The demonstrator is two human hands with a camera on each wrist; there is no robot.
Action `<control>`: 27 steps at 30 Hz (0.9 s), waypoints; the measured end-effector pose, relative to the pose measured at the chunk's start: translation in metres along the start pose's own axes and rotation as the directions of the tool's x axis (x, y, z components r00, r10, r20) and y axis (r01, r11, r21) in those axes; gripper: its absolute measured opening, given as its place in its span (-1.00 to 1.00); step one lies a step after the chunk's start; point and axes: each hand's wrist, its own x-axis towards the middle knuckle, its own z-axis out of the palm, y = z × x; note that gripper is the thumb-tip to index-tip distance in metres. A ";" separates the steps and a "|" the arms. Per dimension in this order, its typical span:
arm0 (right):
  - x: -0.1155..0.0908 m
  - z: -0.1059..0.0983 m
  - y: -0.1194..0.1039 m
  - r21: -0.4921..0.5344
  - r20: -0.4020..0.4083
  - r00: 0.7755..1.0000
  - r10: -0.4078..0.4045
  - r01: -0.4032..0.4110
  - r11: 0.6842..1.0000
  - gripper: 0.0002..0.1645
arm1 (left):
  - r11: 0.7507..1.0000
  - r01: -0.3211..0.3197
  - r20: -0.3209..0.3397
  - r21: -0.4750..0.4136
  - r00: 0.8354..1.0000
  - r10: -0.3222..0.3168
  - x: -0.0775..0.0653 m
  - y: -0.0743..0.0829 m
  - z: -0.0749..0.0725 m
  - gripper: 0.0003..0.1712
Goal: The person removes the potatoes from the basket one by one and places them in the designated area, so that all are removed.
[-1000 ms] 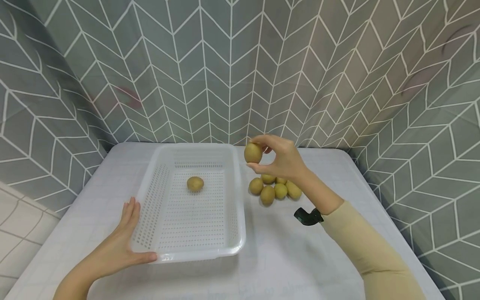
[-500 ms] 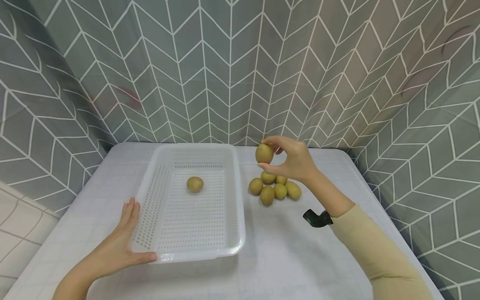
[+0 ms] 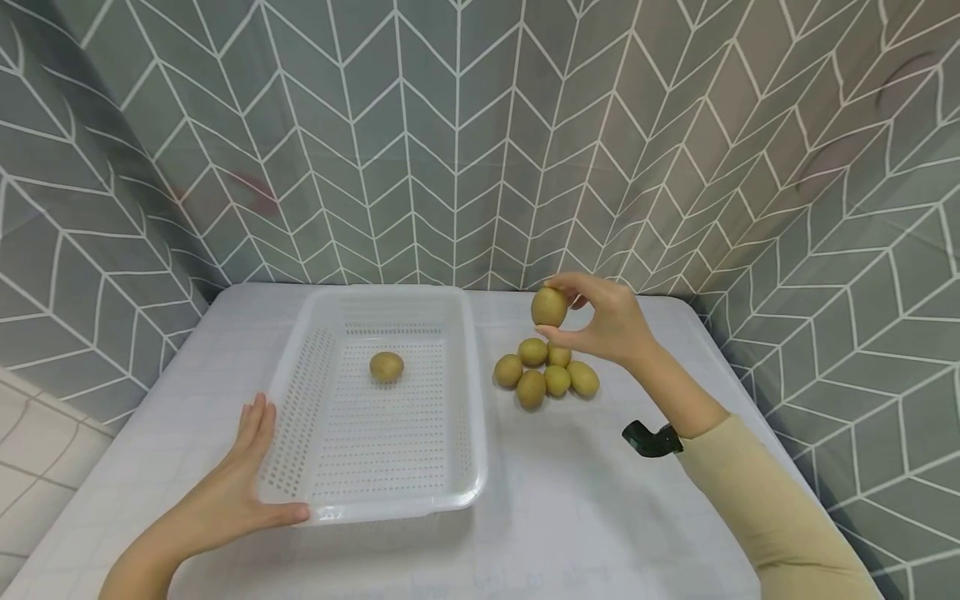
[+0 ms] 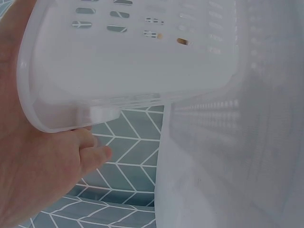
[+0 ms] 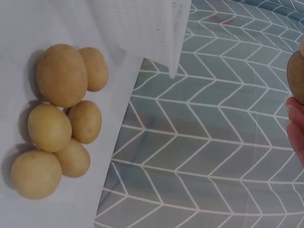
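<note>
A brown potato is pinched between the thumb and fingertips of my right hand, held up above the far right of the table. Only an edge of that potato and some fingertips show in the right wrist view. My left hand rests against the near left corner of a white perforated plastic basket, thumb along the front rim and fingers extended along the left side. A single potato lies inside the basket. In the left wrist view the hand touches the basket's rim from outside.
Several loose potatoes lie in a cluster on the white tablecloth, right of the basket and below my raised right hand. Grey chevron-patterned curtain encloses the table at the back and sides. A black wrist device sits by the right sleeve.
My right hand has moved to the right with the potato, away from the basket and over the far side of the cluster. The left hand and basket stay in place.
</note>
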 end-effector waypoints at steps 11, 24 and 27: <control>-0.011 -0.016 0.003 -0.030 0.016 0.999 0.037 -0.036 0.999 -0.42 | 1.000 -0.002 0.010 -0.002 1.000 0.002 0.001 -0.001 0.000 0.57; -0.028 -0.031 0.008 -0.093 0.002 0.996 0.084 -0.084 0.992 -0.38 | 1.000 -0.004 0.014 -0.012 1.000 0.004 0.002 -0.002 0.000 0.58; -0.034 -0.033 0.008 -0.088 0.008 0.994 0.111 -0.110 0.990 -0.40 | 1.000 -0.006 0.014 -0.014 1.000 0.006 0.002 -0.002 0.000 0.58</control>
